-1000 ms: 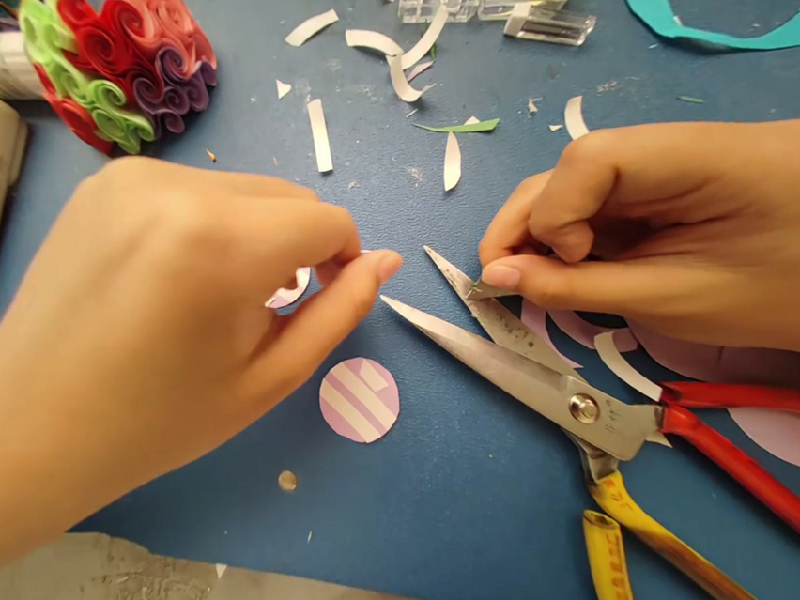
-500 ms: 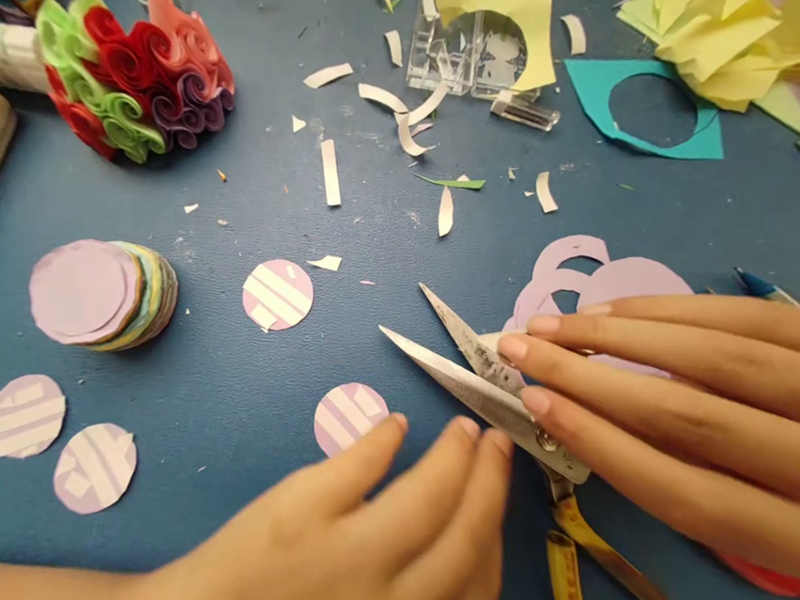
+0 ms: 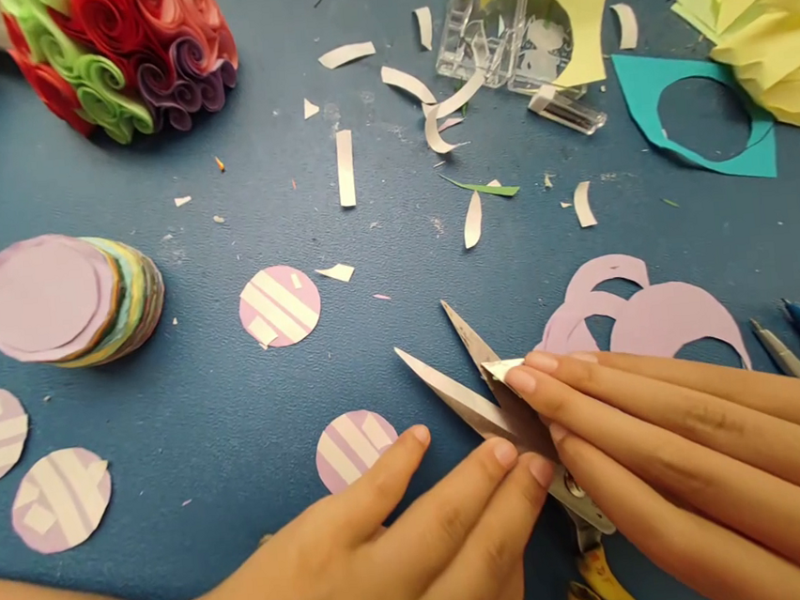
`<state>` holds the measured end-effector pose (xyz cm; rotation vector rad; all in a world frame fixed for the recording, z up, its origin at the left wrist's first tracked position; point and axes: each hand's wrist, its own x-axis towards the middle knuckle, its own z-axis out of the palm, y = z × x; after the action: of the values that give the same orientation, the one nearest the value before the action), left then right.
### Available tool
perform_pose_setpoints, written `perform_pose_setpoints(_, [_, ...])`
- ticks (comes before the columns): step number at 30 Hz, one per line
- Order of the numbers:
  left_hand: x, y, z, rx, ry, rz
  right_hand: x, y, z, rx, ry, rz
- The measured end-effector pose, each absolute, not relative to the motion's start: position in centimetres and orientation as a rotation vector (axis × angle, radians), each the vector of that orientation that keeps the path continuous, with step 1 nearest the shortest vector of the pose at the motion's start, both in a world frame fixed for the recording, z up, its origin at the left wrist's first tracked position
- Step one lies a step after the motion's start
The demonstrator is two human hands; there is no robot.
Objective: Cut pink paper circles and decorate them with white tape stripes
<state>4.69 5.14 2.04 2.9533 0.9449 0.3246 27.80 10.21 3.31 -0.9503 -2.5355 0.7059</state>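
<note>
A pair of scissors [image 3: 481, 405] with yellowed handles lies on the blue table, blades apart and pointing up-left. My right hand [image 3: 704, 450] rests across it near the pivot with fingers stretched out. Just beyond its fingertips a small white paper piece [image 3: 501, 368] shows over one blade; whether the fingers press on it I cannot tell. My left hand [image 3: 396, 555] has its fingers spread, their tips close to the lower blade. Its index finger partly covers a lilac paper disc [image 3: 350, 446] with white strips. Another striped disc [image 3: 280, 306] lies above it.
On the left are a stack of paper discs [image 3: 46, 296] and two more striped discs [image 3: 62, 502]. A rolled-paper flower piece [image 3: 128, 53] stands at the back. Lilac offcuts [image 3: 677, 311], a teal offcut [image 3: 643, 107], yellow paper [image 3: 771, 38] and white scraps [image 3: 346, 168] are scattered about.
My view has shifted slightly and come closer to the table. Both hands keep nearly the same pose around the scissors, and the white piece at my right fingertips shows more clearly.
</note>
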Motion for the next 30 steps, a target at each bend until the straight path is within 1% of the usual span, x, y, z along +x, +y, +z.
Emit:
perform_pose_setpoints(2, [4.76, 5.13, 1.91, 2.943, 0.959, 0.335, 27.98, 10.02, 2.79, -0.826, -2.633, 0.393])
perform_pose_setpoints(4, [4.83, 5.18, 1.81, 2.935, 0.977, 0.356, 28.14, 9.99, 2.51, -0.756, -2.698, 0.252])
perform_pose_setpoints(14, [4.84, 5.0, 1.89, 2.937, 0.983, 0.38, 28.41, 10.26, 2.94, -0.628, -2.863, 0.213])
perform_pose_setpoints(21, [4.94, 5.06, 1.73, 2.937, 0.987, 0.374, 28.69, 9.89, 2.78, -0.735, -2.822, 0.201])
perform_pose_setpoints(27, [4.94, 4.94, 1.72, 2.934, 0.988, 0.382, 28.57, 10.27, 2.63, -0.642, -2.841, 0.209])
perform_pose_setpoints(30, [4.96, 4.93, 1.74, 2.928, 0.984, 0.379, 28.65, 10.41, 2.69, -0.672, -2.821, 0.23])
